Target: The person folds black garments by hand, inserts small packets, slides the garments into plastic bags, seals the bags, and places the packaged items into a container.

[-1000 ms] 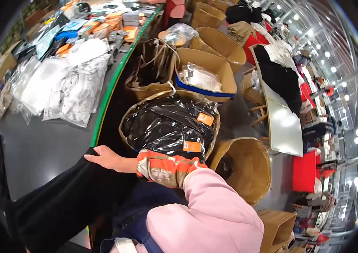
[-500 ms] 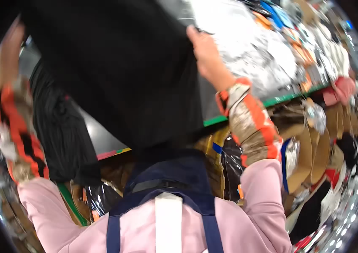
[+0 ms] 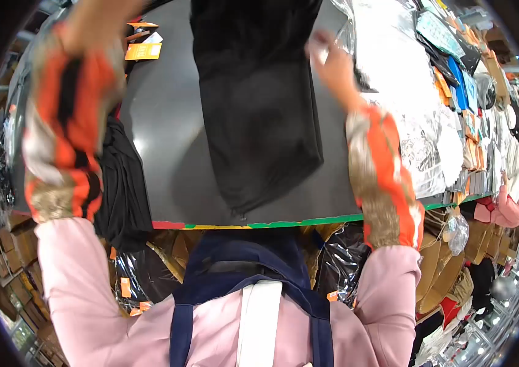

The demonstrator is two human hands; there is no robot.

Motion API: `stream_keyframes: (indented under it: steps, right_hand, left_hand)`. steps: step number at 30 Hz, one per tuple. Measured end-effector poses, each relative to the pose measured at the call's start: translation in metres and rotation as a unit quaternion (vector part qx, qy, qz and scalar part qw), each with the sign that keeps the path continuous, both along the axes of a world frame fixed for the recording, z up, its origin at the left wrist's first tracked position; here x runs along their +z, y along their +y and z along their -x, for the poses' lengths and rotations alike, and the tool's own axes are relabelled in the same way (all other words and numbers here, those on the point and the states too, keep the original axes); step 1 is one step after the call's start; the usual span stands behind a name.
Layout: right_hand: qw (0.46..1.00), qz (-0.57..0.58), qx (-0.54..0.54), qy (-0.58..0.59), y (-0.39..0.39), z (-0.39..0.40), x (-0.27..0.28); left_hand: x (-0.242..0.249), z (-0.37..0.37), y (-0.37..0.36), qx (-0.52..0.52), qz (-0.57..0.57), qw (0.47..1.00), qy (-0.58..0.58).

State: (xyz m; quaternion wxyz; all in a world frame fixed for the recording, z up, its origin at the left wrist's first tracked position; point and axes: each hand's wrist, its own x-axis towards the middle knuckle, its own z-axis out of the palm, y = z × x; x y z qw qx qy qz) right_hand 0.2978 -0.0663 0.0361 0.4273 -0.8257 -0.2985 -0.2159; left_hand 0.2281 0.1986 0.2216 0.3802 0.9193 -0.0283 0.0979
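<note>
A long black garment (image 3: 259,116) lies flat on the grey table (image 3: 168,153), its lower end near the table's front edge. My right hand (image 3: 332,61) grips the garment's right edge near its top. My left hand (image 3: 101,17) is raised at the upper left, apart from the garment and cut off by the frame; its fingers are hidden. Both forearms wear orange patterned sleeve covers over pink sleeves.
A second black garment (image 3: 122,177) lies bunched at the table's left, with orange tags (image 3: 143,48) beyond it. Clear-bagged items (image 3: 421,144) cover the table's right side. Bins lined with black plastic (image 3: 339,269) stand below the green table edge. Another person's pink sleeve (image 3: 497,211) shows at far right.
The black garment was held up in both hands; it now lies spread on the table. My view has swung from the bins to the tabletop.
</note>
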Motion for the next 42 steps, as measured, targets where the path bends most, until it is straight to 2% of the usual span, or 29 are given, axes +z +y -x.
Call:
stream_keyframes:
  steps: [1, 2, 3, 4, 6, 8, 10, 11, 12, 13, 14, 15, 18, 19, 21, 22, 23, 24, 25, 26, 28, 30, 31, 33, 35, 36, 39, 40, 42]
  right_hand:
    - [0.989, 0.124, 0.066, 0.045, -0.014, 0.038, -0.012]
    - [0.959, 0.177, 0.213, 0.063, -0.029, 0.071, -0.016]
    - [0.928, 0.237, 0.262, 0.115, -0.044, 0.104, -0.037]
    - [0.923, 0.298, 0.229, 0.085, -0.068, 0.146, -0.055]
    - [0.910, 0.278, 0.288, 0.111, -0.097, 0.182, -0.079]
    - [0.882, 0.407, 0.219, 0.096, -0.107, 0.195, -0.112]
    - [0.914, 0.343, 0.199, 0.087, -0.102, 0.199, -0.080]
    - [0.912, 0.333, 0.201, 0.131, -0.100, 0.196, -0.080]
    - [0.910, 0.331, 0.213, 0.130, -0.096, 0.189, -0.077]
    - [0.922, 0.322, 0.196, 0.086, -0.091, 0.182, -0.073]
    - [0.933, 0.311, 0.177, 0.042, -0.086, 0.175, -0.072]
    - [0.933, 0.307, 0.184, 0.041, -0.079, 0.168, -0.078]
    - [0.938, 0.324, 0.110, 0.053, -0.070, 0.158, -0.101]
    - [0.938, 0.323, 0.114, 0.052, -0.073, 0.158, -0.100]
    - [0.907, 0.280, 0.146, 0.279, -0.082, 0.158, -0.098]
    - [0.872, 0.253, 0.156, 0.389, -0.089, 0.159, -0.098]
    - [0.871, 0.255, 0.155, 0.390, -0.106, 0.160, -0.105]
    - [0.877, 0.258, 0.281, 0.294, -0.131, 0.163, -0.117]
    - [0.860, 0.253, 0.400, 0.191, -0.147, 0.169, -0.121]
    - [0.858, 0.255, 0.402, 0.191, -0.153, 0.177, -0.117]
    - [0.904, 0.209, 0.341, 0.148, -0.160, 0.189, -0.103]
    - [0.923, 0.187, 0.311, 0.124, -0.146, 0.185, -0.085]
    - [0.969, 0.141, 0.186, 0.082, -0.119, 0.178, -0.073]
    - [0.993, 0.092, 0.058, 0.038, -0.083, 0.163, -0.080]
    - [0.943, 0.256, 0.039, 0.209, -0.065, 0.151, -0.102]
    - [0.942, 0.257, 0.041, 0.211, -0.068, 0.151, -0.098]
    - [0.897, 0.305, 0.281, 0.156, -0.103, 0.156, -0.068]
    - [0.890, 0.297, 0.322, 0.125, -0.124, 0.160, -0.065]
    - [0.877, 0.294, 0.368, 0.094, -0.159, 0.178, -0.063]
  left_hand:
    - [-0.019, 0.028, -0.018, -0.018, 0.030, 0.999, 0.023]
    - [-0.044, 0.056, -0.038, -0.050, 0.054, 0.996, 0.049]
    - [-0.080, 0.087, -0.056, -0.148, 0.080, 0.986, -0.006]
    - [-0.117, 0.119, -0.074, -0.251, 0.110, 0.960, -0.051]
    - [-0.227, 0.182, -0.090, -0.260, 0.047, 0.960, 0.091]
    - [-0.281, 0.218, -0.093, -0.227, -0.069, 0.970, 0.056]
    - [-0.276, 0.215, -0.108, -0.196, -0.083, 0.976, 0.051]
    - [-0.269, 0.217, -0.117, -0.172, -0.099, 0.979, 0.046]
    - [-0.245, 0.212, -0.126, -0.149, -0.141, 0.975, 0.090]
    - [-0.242, 0.216, -0.136, -0.139, -0.144, 0.975, 0.095]
    - [-0.240, 0.220, -0.146, -0.115, -0.149, 0.977, 0.099]
    - [-0.238, 0.222, -0.154, -0.092, -0.154, 0.978, 0.102]
    - [-0.245, 0.227, -0.170, -0.055, -0.183, 0.978, 0.082]
    - [-0.259, 0.224, -0.168, -0.018, -0.141, 0.988, 0.062]
    - [-0.271, 0.215, -0.163, 0.085, -0.070, 0.992, 0.059]
    - [-0.262, 0.208, -0.156, 0.101, 0.002, 0.987, 0.127]
    - [-0.254, 0.200, -0.149, 0.117, 0.075, 0.971, 0.193]
    - [-0.256, 0.195, -0.139, 0.120, 0.103, 0.970, 0.184]
    - [-0.264, 0.192, -0.127, 0.100, 0.121, 0.975, 0.159]
    - [-0.271, 0.190, -0.115, 0.079, 0.137, 0.978, 0.134]
    - [-0.264, 0.182, -0.098, 0.036, 0.266, 0.939, 0.215]
    - [-0.263, 0.179, -0.089, 0.043, 0.283, 0.926, 0.245]
    - [-0.264, 0.177, -0.085, 0.048, 0.298, 0.913, 0.276]
    - [-0.261, 0.174, -0.082, 0.054, 0.313, 0.897, 0.308]
    - [-0.248, 0.168, -0.081, 0.052, 0.456, 0.825, 0.330]
    - [-0.246, 0.167, -0.076, 0.060, 0.487, 0.810, 0.323]
    - [-0.223, 0.174, -0.073, 0.057, 0.504, 0.805, 0.308]
    - [-0.215, 0.180, -0.083, -0.009, 0.487, 0.837, 0.247]
    - [-0.204, 0.201, -0.112, -0.028, 0.325, 0.918, 0.227]
